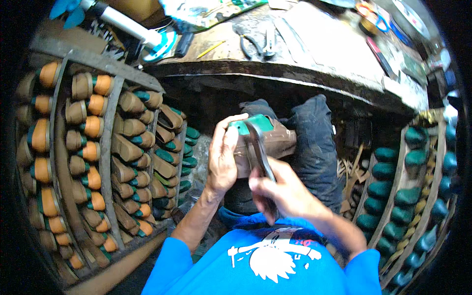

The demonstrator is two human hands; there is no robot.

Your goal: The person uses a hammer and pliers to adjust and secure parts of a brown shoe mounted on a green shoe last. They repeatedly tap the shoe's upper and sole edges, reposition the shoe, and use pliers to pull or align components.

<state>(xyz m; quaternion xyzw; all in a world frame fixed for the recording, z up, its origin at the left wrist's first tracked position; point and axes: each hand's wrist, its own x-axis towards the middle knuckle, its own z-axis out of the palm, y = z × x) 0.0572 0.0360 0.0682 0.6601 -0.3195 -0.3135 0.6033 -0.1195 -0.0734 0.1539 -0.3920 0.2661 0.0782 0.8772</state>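
Before the workbench's (216,58) front edge, the left hand (222,157) half-curls round a brown shoe upper (279,146) on its green last (241,130), the right hand (284,189) closed round a blurred pincer-like tool (259,147), seemingly mid-lasting, which calls for steady support.

Tool (264,160) in right hand (287,189) blurred, exact kind unclear. Shoe (281,142) partly hidden behind tool and left hand (223,160). Fan (120,22) cut off by upper edge, shirt (206,268) by lower. Under bench (339,42), too dark to tell. Upper-right clutter (371,22) too blurred to name.
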